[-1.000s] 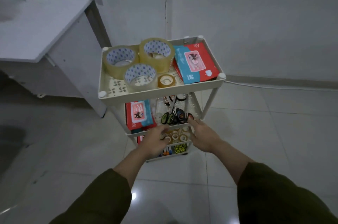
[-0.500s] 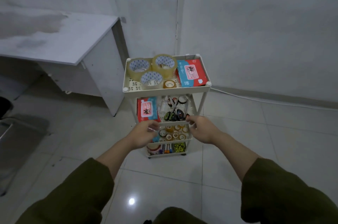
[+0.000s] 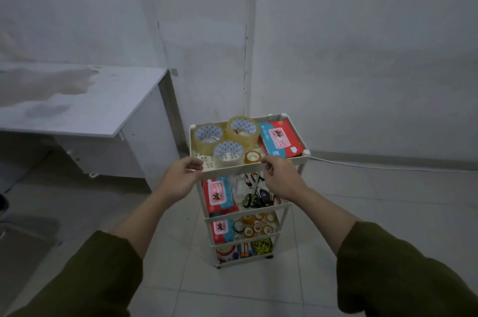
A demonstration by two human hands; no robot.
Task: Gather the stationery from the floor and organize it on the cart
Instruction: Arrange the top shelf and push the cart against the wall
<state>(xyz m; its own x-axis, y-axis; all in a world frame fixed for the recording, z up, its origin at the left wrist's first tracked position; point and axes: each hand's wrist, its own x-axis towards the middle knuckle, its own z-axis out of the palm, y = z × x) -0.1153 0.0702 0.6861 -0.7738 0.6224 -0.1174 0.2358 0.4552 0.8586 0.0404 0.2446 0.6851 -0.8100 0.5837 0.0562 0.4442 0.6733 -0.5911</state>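
On the tiled floor (image 3: 362, 213) the cart (image 3: 297, 215) stands; our left hand (image 3: 178, 179) and right hand (image 3: 280, 178) curl fingers round its top tray's front edge.

We find very little legible text. On the red-and-blue wipes pack on the top tier (image 3: 280, 141) we note small white print near its front edge and a white mark at its far corner, both too small to read. The wipes pack on the second tier (image 3: 217, 193) and the wipes pack on the third tier (image 3: 221, 229) carry pink label panels with a dark figure; no wording resolves. The tape rolls (image 3: 229, 153) show a printed dot pattern only.
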